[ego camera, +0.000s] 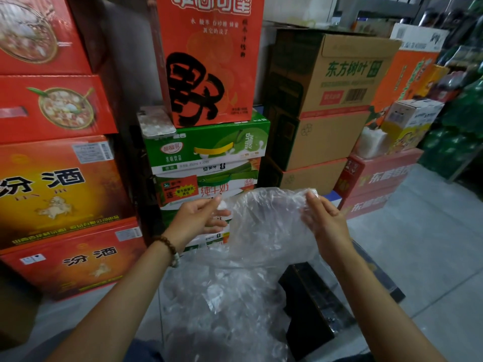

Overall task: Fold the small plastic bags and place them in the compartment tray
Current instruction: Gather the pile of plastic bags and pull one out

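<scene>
One clear plastic bag (264,220) pinched in left hand (198,218) and right hand (324,218) grip, 汾酒 cartons (60,184), 东方树叶 box (347,74)

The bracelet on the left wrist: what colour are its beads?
The bracelet is mostly brown beads, with a few pale ones; head view shows it.

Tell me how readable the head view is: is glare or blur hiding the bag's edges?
Head view: the bag, pinched by the left hand and right hand, shows soft glare, its lower edge melting into the plastic pile; the dark tray sits in shadow, compartments unreadable; boxes at the sides lean from wide-angle distortion.
</scene>
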Demonstrator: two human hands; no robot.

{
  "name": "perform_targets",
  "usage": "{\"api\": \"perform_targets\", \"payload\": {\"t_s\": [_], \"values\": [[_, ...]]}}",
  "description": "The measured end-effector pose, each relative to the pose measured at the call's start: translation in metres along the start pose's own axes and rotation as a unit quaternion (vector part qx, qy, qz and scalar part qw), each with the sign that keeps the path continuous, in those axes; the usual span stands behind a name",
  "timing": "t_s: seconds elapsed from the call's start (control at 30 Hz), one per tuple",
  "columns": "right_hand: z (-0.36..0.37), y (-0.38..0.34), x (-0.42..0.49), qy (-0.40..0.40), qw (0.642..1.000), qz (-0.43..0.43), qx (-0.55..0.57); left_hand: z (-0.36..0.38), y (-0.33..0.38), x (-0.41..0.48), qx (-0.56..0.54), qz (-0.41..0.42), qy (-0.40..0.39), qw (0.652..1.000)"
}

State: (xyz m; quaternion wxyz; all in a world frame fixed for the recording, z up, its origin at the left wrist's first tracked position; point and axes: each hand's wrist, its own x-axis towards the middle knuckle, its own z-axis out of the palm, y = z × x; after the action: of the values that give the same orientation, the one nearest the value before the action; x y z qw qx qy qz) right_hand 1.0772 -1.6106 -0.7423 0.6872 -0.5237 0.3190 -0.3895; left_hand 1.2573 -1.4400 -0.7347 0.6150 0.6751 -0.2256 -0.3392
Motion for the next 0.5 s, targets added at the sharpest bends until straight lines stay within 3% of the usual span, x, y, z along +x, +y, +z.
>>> {"api": "perform_targets", "payload": {"t_s": [0.23, 0.33, 0.5], "values": [[0.004, 0.002, 0.0, 0.007, 0.999, 0.027, 0.023, -0.003, -0.009, 0.009, -0.027, 0.036, 0.105, 0.993], [-0.002, 0.001, 0.005, 0.039, 0.995, 0.043, 0.078, -0.012, -0.011, 0.014, 0.02, 0.068, 0.149, 0.986], [-0.005, 0.001, 0.007, 0.045, 0.997, 0.048, 0.046, -0.02, -0.015, 0.019, 0.045, 0.088, 0.161, 0.982]]}}
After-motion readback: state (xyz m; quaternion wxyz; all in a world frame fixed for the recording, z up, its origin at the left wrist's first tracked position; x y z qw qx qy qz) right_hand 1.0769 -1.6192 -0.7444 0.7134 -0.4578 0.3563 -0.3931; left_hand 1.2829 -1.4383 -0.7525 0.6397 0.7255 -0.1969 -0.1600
